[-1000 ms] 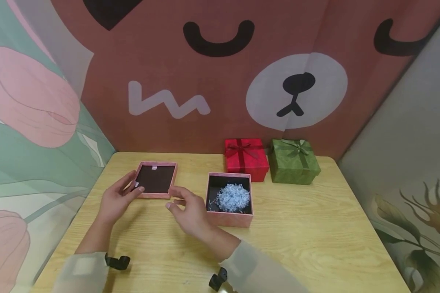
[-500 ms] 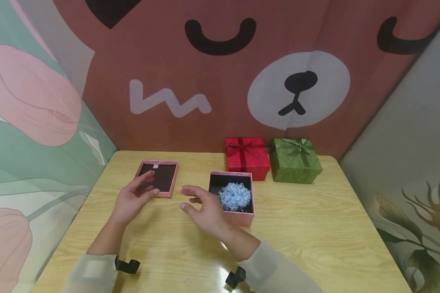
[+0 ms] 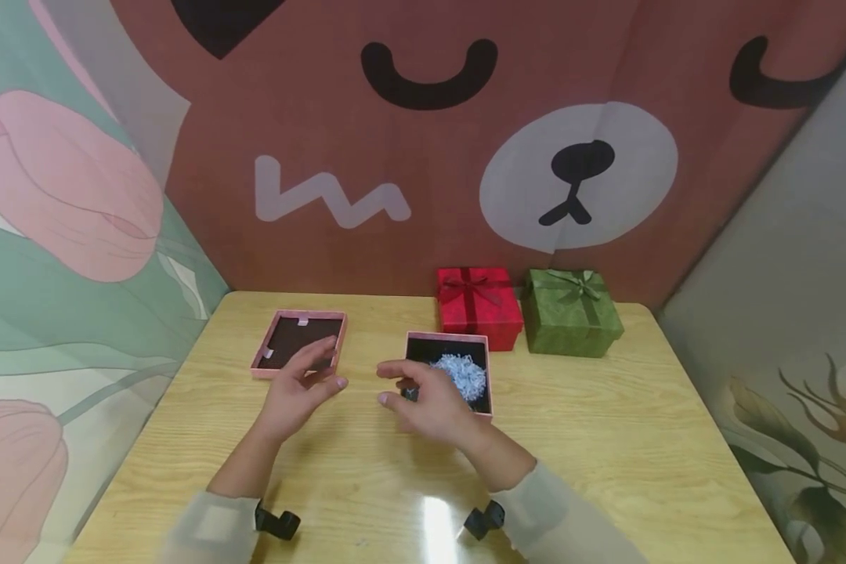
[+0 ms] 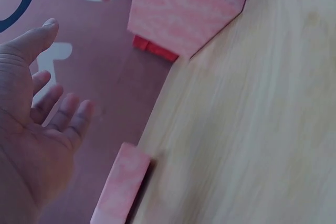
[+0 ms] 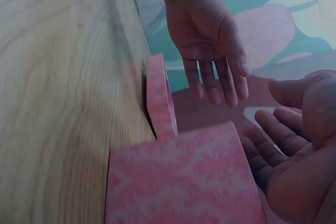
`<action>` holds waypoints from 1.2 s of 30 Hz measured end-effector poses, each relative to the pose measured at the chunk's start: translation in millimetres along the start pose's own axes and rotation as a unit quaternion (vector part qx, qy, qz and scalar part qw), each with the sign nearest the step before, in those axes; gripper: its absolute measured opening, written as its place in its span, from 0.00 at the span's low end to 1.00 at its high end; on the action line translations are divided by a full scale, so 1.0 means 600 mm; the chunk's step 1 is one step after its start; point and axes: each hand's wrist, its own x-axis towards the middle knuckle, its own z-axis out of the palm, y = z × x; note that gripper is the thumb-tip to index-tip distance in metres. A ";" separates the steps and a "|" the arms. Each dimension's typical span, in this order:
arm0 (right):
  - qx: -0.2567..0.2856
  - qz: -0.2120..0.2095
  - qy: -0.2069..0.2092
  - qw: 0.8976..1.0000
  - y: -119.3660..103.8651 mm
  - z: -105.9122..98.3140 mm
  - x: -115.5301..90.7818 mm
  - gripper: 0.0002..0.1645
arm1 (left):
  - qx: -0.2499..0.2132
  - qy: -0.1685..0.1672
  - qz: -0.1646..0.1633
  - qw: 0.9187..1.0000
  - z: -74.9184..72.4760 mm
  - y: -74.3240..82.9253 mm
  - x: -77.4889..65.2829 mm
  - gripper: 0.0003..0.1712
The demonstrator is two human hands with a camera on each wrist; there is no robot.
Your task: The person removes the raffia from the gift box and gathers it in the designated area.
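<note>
My left hand (image 3: 296,395) hovers over the table in front of the pink box lid (image 3: 264,373), fingers relaxed and holding nothing. The lid lies with its dark inside facing up. Beside it, my right hand (image 3: 433,403) hangs over the near left part of the open pink box (image 3: 490,376), fingers loosely bent around nothing. A tuft of pale blue shredded paper (image 3: 463,376) sits on the box's black inside. In the left wrist view the patterned box side (image 4: 189,9) stands beyond the fingers. The right wrist view shows both palms facing each other beside the box.
A red gift box (image 3: 475,307) with a dark ribbon stands behind the pink box. Right of it is a green gift box (image 3: 574,317) with a bow. The wooden table (image 3: 606,470) ends at a bear-printed backdrop (image 3: 310,258).
My left hand has left the lid's edge and moved right. The right hand has also shifted right, from beside the lid to over the open box. Lid and boxes stay in place.
</note>
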 end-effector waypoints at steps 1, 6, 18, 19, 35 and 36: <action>-0.001 -0.001 -0.002 1.000 0.002 -0.004 -0.001 0.24 | -0.004 -0.004 0.000 1.000 0.006 -0.001 0.000 0.37; -0.015 -0.022 0.003 1.000 0.015 -0.024 -0.003 0.23 | -0.019 -0.023 0.002 1.000 0.033 -0.001 0.004 0.37; -0.110 -0.005 0.017 0.994 0.037 -0.081 -0.014 0.28 | -0.045 -0.075 0.003 0.996 0.085 0.011 0.011 0.40; -0.121 -0.001 0.015 0.993 0.039 -0.085 -0.014 0.29 | -0.044 -0.078 0.003 0.996 0.089 0.011 0.011 0.40; -0.244 0.047 -0.040 0.968 0.050 -0.112 -0.003 0.44 | -0.035 -0.127 -0.025 0.991 0.136 0.001 0.013 0.43; -0.250 0.049 -0.043 0.966 0.049 -0.110 -0.001 0.44 | -0.034 -0.126 -0.028 0.991 0.138 0.000 0.013 0.43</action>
